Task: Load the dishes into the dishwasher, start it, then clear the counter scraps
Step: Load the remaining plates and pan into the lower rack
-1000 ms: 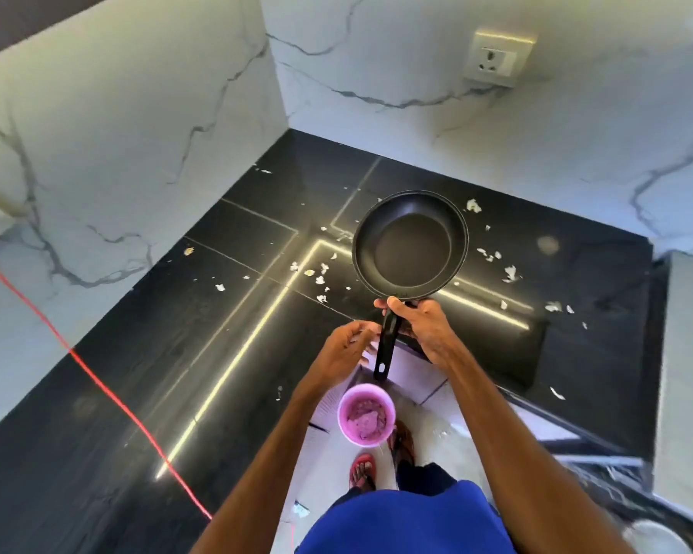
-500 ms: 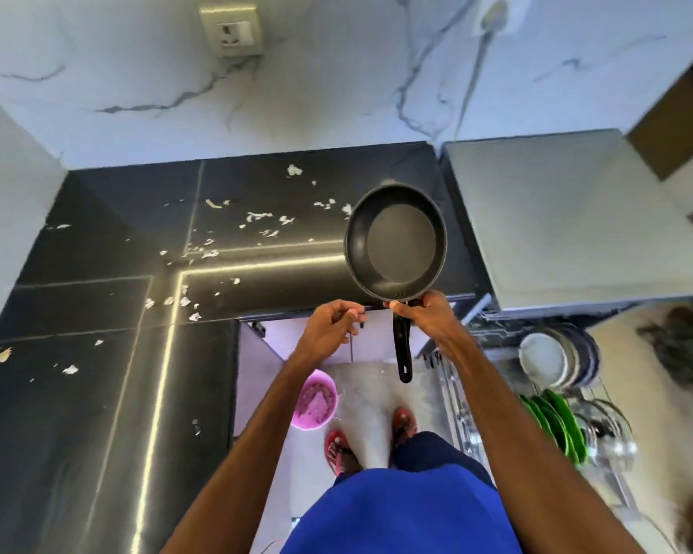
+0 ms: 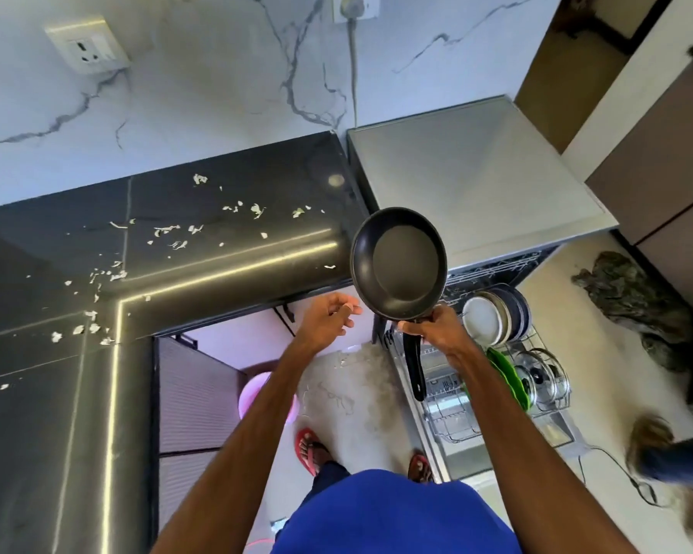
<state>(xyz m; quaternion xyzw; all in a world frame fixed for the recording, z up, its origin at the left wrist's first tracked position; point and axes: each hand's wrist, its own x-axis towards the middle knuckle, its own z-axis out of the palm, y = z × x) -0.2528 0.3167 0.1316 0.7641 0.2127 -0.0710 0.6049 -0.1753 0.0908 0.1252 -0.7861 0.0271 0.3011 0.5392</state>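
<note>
My right hand grips the handle of a black frying pan, held in the air at the counter's right end, just left of the dishwasher. Below it the dishwasher rack is pulled out, with white and dark plates, green plates and steel lids standing in it. My left hand hovers beside the pan with fingers loosely curled, holding nothing. White scraps lie scattered over the black counter.
A pink bin stands on the floor under the counter, partly behind my left arm. A crumpled cloth lies on the floor at the right. Another person's foot shows at the right edge. A cable runs along the floor.
I have turned right: the pan, still in my right hand, has moved from over the counter toward the open dishwasher rack. My left hand has come away from the handle.
</note>
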